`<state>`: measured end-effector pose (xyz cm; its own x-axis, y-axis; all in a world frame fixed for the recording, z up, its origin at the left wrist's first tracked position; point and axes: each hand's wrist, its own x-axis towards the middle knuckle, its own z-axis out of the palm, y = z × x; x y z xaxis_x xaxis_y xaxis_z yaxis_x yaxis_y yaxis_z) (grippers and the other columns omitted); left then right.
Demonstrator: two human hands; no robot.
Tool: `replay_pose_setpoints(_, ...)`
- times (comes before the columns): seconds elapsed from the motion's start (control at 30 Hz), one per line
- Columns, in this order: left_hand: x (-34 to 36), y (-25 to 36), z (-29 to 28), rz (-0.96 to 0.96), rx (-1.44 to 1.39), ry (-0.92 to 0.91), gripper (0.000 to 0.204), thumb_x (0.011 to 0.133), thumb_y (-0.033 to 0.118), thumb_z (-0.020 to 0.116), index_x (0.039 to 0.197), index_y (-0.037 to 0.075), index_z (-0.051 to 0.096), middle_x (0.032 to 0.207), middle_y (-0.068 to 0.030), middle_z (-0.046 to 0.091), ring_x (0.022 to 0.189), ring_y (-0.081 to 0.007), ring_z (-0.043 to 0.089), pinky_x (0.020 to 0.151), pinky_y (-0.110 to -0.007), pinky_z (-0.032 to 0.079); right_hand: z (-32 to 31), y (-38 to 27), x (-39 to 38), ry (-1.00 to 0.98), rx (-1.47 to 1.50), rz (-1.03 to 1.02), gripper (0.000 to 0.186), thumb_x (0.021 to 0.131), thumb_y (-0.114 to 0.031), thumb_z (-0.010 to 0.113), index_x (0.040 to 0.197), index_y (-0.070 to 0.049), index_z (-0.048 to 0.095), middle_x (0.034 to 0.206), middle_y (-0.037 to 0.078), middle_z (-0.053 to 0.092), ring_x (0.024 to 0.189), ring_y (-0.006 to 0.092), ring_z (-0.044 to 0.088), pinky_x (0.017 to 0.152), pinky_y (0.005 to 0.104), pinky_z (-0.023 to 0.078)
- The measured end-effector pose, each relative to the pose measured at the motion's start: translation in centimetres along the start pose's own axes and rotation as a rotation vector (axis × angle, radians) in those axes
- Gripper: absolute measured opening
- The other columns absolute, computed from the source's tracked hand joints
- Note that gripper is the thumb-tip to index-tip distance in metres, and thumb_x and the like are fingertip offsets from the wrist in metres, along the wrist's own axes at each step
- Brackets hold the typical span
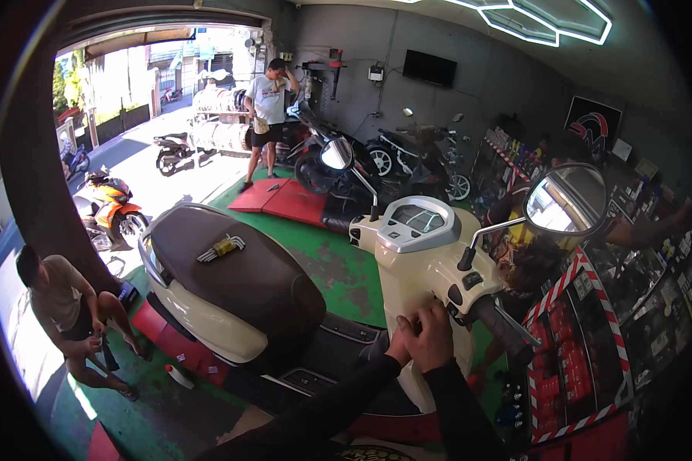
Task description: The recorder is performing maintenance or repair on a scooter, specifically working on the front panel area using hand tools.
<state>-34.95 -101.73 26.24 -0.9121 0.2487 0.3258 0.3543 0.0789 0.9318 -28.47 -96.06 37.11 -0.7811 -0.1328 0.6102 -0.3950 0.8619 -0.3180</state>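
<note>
A cream scooter (396, 261) with a brown seat (277, 292) stands side-on before me. My left hand (400, 343) is at the inner panel below the handlebar, mostly behind my right hand (432, 338); its fingers are hidden. My right hand has its fingers curled at the panel near the switch cluster; what they grip is hidden. A set of hex keys in a yellow holder (219, 249) lies on the seat. The right mirror (565, 197) rises above the black handgrip (500, 326).
A seated person (61, 307) is at lower left with a white bottle (178, 376) nearby. Another person (267, 100) stands by parked motorbikes (415, 157). People (630, 230) are at the cluttered display shelves (569, 346) on the right. Red ramp boards (269, 196) lie on the green floor.
</note>
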Motion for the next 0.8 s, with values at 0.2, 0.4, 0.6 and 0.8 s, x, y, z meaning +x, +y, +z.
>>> replay_pose_setpoints(0.2, 0.1, 0.1, 0.0, 0.008, 0.034, -0.011, 0.036, 0.102, 0.026, 0.043, 0.109, -0.003, 0.063, 0.097, -0.0163, 0.069, 0.084, -0.0295, 0.062, 0.072, -0.041, 0.049, 1.5, 1.4, -0.3, 0.242, 0.020, -0.099, 0.015, 0.090, -0.010, 0.057, 0.102, -0.001, 0.059, 0.093, 0.015, 0.063, 0.080, 0.0363, 0.060, 0.073, 0.0420, 0.049)
replay_pose_setpoints(0.4, -0.4, 2.6, -0.3, 0.077, -0.007, 0.082, 0.033, 0.098, 0.022, 0.046, 0.106, -0.005, 0.064, 0.094, -0.0231, 0.069, 0.077, -0.0341, 0.062, 0.070, -0.042, 0.048, 1.9, 2.0, -0.2, 0.157, 0.173, 0.147, 0.019, 0.090, -0.009, 0.057, 0.107, -0.004, 0.061, 0.106, 0.017, 0.060, 0.091, 0.0349, 0.061, 0.076, 0.0411, 0.050)
replay_pose_setpoints(0.6, -0.5, 1.8, -0.2, 0.106, -0.019, 0.117, 0.031, 0.097, 0.021, 0.047, 0.106, -0.004, 0.064, 0.093, -0.0227, 0.068, 0.076, -0.0336, 0.062, 0.069, -0.042, 0.048, 0.9, 0.8, -0.1, 0.011, 0.014, 0.082, 0.022, 0.089, -0.008, 0.056, 0.110, -0.003, 0.059, 0.106, 0.018, 0.062, 0.092, 0.0362, 0.061, 0.077, 0.0420, 0.050)
replay_pose_setpoints(0.8, -0.2, 0.6, 0.4, 0.108, -0.050, 0.110, 0.029, 0.097, 0.020, 0.048, 0.105, -0.004, 0.063, 0.092, -0.0222, 0.068, 0.075, -0.0332, 0.062, 0.068, -0.042, 0.048, 2.2, 2.0, -0.2, 0.190, 0.033, -0.032, 0.017, 0.088, -0.009, 0.058, 0.103, -0.002, 0.058, 0.099, 0.018, 0.061, 0.089, 0.0372, 0.060, 0.075, 0.0426, 0.048)
